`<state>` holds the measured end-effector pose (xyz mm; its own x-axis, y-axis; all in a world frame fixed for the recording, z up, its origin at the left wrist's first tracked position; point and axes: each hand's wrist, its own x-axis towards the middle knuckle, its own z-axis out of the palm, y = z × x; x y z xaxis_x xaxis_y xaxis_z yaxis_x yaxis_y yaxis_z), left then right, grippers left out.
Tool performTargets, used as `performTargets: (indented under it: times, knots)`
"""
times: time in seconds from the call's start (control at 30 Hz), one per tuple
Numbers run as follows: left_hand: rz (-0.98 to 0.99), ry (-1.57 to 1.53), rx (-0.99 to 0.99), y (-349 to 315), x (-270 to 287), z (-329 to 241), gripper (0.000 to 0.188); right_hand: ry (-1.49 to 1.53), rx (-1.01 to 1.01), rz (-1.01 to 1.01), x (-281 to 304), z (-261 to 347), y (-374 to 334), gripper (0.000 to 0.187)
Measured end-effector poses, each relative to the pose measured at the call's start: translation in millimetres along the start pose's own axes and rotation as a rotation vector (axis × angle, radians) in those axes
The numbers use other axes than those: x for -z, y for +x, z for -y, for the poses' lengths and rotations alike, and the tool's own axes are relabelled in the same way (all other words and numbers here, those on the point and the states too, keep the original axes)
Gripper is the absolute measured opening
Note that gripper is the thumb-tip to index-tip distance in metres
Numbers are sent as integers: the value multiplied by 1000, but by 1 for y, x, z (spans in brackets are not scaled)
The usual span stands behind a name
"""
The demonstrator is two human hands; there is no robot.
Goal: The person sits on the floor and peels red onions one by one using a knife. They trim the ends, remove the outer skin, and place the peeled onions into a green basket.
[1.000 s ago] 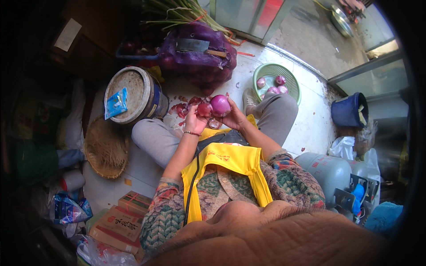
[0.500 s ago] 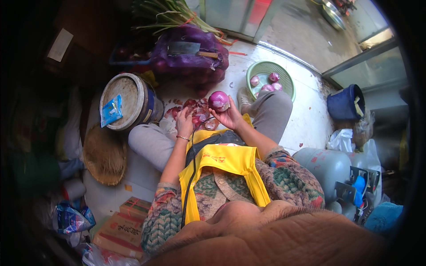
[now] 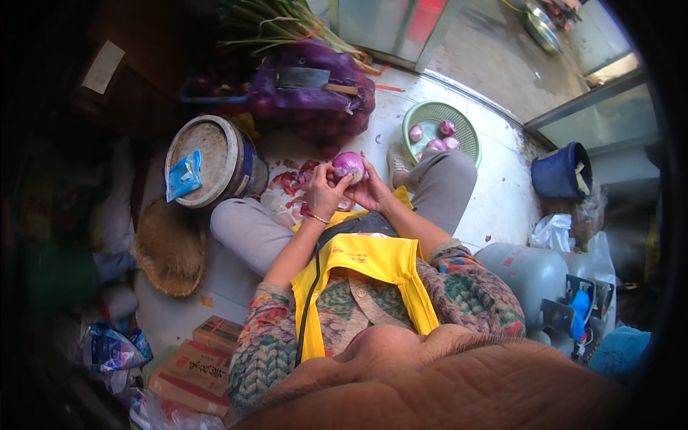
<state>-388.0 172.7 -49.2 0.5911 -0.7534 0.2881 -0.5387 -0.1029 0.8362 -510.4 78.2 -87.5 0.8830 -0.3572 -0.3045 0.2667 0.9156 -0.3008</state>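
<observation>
Between my hands, above my lap, is a purple-red onion [image 3: 348,164]. My right hand [image 3: 370,189] cups it from the right and below. The fingers of my left hand [image 3: 326,188] are closed in a pinch at its lower left side, where a paler patch shows; whether they grip loose skin is too small to tell. Red onion skins [image 3: 290,183] lie scattered on the floor just beyond my lap. Several onions rest in a green plastic basket [image 3: 469,127] at the right, past my knee.
A purple mesh sack [image 3: 308,107] of onions stands ahead, with a cleaver [image 3: 304,77] and green stalks [image 3: 287,25] on top. At left are a lidded bucket [image 3: 208,136] and a wicker basket [image 3: 168,251]. A blue bucket [image 3: 552,174] and a grey gas cylinder [image 3: 519,269] stand right.
My left hand has moved from above the onion skins to the right and now touches the onion. The onion has turned and shifted slightly down in my right hand.
</observation>
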Motion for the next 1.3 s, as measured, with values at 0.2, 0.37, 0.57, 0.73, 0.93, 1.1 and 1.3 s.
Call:
performTargets:
  times: [0.2,0.37,0.57,0.73,0.93,1.1,1.3]
  knots:
    - [-100,36,-215,-4,-1,11,17,-67,20,-23,-10,-3,0,75]
    - [-116,161,-353,-4,-7,39,9,12,3,12,-12,-2,0,75]
    - [-240,-283,349,9,16,26,12,303,-92,62,1,6,-4,80]
    - [78,221,165,2,24,73,13,441,-156,252,6,8,-3,80]
    - [89,316,60,-30,7,134,53,169,111,-71,-1,10,11,70]
    - [429,94,412,-43,-7,186,46,-33,446,-523,79,61,65,54]
    - [195,-80,661,-53,21,168,33,85,730,-1158,149,106,84,76]
